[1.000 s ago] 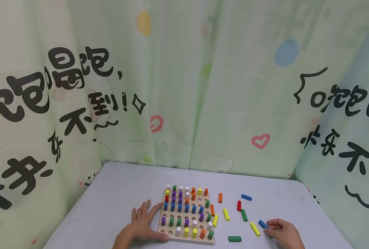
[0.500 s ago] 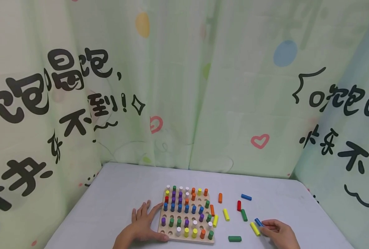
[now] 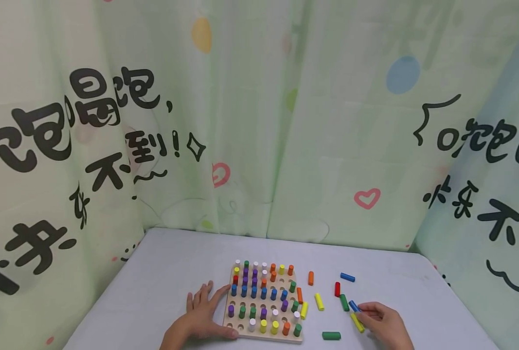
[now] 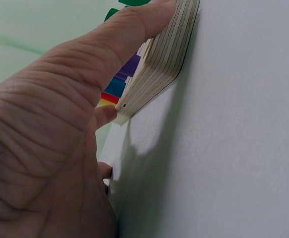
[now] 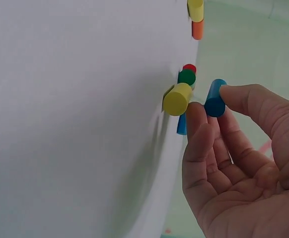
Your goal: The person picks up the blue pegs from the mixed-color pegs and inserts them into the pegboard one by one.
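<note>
A blue peg (image 3: 353,306) is pinched between the thumb and fingertips of my right hand (image 3: 384,323), at the right of the table. In the right wrist view that blue peg (image 5: 215,98) stands apart from a yellow peg (image 5: 177,100) beside the fingers. My left hand (image 3: 202,313) spreads at the left side of a wooden pegboard (image 3: 268,338), thumb at its near left corner and index finger at its left edge. The left wrist view shows the thumb against the board's grooved side (image 4: 169,54). Colored pegs stand in many of the holes, including a row of blue ones.
Loose pegs lie right of the board: a red one (image 3: 337,289), a green one (image 3: 344,302), another green one (image 3: 331,336) near the front, a blue one (image 3: 348,277) farther back, plus several yellow and orange ones. A printed curtain (image 3: 259,121) surrounds the white table (image 3: 176,257).
My right hand has moved left with the blue peg, which now overlaps the top of the loose yellow peg in the head view. The left hand has stayed at the board.
</note>
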The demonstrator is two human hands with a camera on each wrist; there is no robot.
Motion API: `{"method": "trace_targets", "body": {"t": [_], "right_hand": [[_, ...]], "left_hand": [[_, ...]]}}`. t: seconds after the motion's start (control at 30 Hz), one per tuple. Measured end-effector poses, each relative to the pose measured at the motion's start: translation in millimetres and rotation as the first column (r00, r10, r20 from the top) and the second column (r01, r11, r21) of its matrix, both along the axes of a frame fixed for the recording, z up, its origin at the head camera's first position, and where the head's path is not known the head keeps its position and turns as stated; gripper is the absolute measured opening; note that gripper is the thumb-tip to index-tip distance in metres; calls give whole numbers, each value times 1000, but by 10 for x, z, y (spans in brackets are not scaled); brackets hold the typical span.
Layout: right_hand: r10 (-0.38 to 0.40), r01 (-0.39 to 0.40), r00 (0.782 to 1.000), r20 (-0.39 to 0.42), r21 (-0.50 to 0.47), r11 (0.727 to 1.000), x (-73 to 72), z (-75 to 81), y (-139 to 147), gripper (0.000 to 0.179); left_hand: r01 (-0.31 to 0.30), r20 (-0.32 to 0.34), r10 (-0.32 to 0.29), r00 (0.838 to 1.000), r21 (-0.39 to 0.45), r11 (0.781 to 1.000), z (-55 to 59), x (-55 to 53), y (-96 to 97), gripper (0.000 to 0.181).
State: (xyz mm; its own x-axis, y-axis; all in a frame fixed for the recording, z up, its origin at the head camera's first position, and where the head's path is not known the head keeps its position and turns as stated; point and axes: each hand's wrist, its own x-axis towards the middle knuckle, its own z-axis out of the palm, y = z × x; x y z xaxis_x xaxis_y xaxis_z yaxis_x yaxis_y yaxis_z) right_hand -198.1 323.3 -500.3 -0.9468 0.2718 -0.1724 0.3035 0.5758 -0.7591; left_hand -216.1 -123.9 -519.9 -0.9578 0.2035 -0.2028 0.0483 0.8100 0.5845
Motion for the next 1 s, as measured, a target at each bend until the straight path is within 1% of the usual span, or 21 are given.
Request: {"method": "trace_targets", "body": {"t": [0.23, 0.4, 0.57, 0.67, 0.83, 1.0], "right_hand": [[28, -27, 999, -35, 20, 999, -9, 101, -176, 28], [34, -33, 998, -53, 14, 999, -34, 139, -296, 27], [40, -41, 997, -67, -22, 999, -51, 143, -392, 26], [43, -45, 996, -76, -29, 999, -68, 137, -455, 25], [41, -44, 997, -68, -40, 998, -99, 135, -574, 23], [50, -53, 996, -70, -35, 998, -118, 121, -674, 22]], "left_hand": [[0, 4, 0, 1000, -13, 1000, 14, -13, 17, 118], [6, 2, -6, 1000, -11, 1000, 30, -13, 17, 118], [4, 11, -4, 1000, -6, 1000, 37, -10, 7, 119], [4, 17, -4, 1000, 2, 1000, 39, 0, 5, 120], [8, 7, -8, 1000, 10, 1000, 37, 16, 0, 120], [6, 3, -6, 1000, -1, 1000, 16, 10, -1, 118]]}}
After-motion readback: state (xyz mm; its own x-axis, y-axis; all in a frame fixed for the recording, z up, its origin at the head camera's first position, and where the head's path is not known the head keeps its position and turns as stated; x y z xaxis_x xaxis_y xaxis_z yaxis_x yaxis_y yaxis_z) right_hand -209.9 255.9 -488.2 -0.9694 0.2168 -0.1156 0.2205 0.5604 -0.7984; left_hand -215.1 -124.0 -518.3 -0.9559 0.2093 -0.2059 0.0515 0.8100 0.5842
